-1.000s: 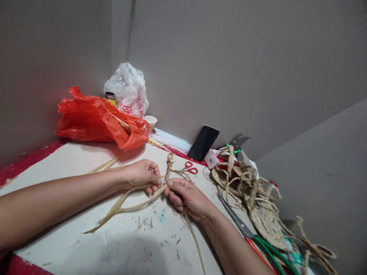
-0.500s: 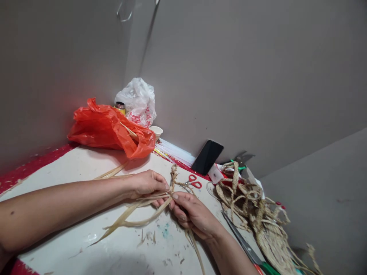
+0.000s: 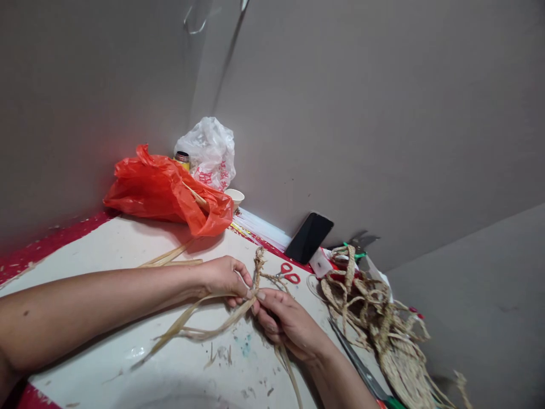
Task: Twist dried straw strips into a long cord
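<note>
A short braid of straw-coloured fibre (image 3: 258, 270) points away from me on the white table. At its near end my left hand (image 3: 230, 279) pinches it from the left, thumb and forefinger closed. My right hand (image 3: 284, 319) grips the same spot from the right, its fingers curled, the fingertips of both hands almost touching. Loose flat strands (image 3: 183, 329) trail from the pinch to the lower left, and others (image 3: 292, 372) hang below my right hand. Just beyond the right hand lie scissors with red handles (image 3: 290, 274).
An orange plastic bag (image 3: 162, 190), a white bag (image 3: 212, 150) and a small cup (image 3: 235, 197) stand at the back. A phone (image 3: 309, 237) leans on the wall. Braided cords (image 3: 389, 329) and large shears (image 3: 357, 360) lie at the right.
My left fingers have shifted slightly down at the braid's near end. The strands there have swung lower, closer together. The view has moved slightly.
</note>
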Motion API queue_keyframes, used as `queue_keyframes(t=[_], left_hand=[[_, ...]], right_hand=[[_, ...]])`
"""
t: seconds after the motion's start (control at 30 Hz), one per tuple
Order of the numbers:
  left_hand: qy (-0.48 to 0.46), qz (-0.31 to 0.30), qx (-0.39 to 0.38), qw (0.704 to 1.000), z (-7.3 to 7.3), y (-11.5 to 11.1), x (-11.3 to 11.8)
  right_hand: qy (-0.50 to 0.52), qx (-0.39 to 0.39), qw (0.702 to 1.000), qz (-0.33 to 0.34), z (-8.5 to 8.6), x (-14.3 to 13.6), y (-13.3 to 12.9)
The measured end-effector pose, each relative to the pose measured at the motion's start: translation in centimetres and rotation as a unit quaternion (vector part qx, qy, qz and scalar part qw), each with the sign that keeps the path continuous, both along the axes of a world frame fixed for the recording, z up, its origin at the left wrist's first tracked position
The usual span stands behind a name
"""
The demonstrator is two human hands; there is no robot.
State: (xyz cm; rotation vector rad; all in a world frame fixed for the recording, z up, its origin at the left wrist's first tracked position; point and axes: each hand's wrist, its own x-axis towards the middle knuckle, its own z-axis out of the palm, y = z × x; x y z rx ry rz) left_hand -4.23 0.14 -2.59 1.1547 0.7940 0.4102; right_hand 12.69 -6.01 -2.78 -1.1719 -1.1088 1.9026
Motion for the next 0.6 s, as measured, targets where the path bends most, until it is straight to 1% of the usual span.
queue_keyframes(t=[0.1, 0.23, 0.4, 0.5, 0.6], left_hand=[[0.024, -0.032, 0.060, 0.997, 0.0, 0.3, -0.1], [0.064, -0.044, 0.155, 0.985, 0.4, 0.3, -0.2], [0.101, -0.070, 0.202, 0.972, 0.7, -0.1, -0.4], [0.136, -0.066, 0.284, 0.947, 0.6, -0.1, -0.3], [0.161, -0.046, 0.352, 0.921, 0.7, -0.2, -0.2]], right_hand=[[-0.016, 0.002, 1.000, 0.006, 0.1, 0.0, 0.0], [-0.060, 0.016, 0.998, 0.009, 0.2, -0.2, -0.1], [-0.135, 0.042, 0.990, 0.011, 0.3, -0.4, -0.1], [-0.177, 0.070, 0.982, -0.002, 0.1, -0.6, -0.1], [-0.195, 0.103, 0.975, -0.036, -0.1, -1.1, -0.3]])
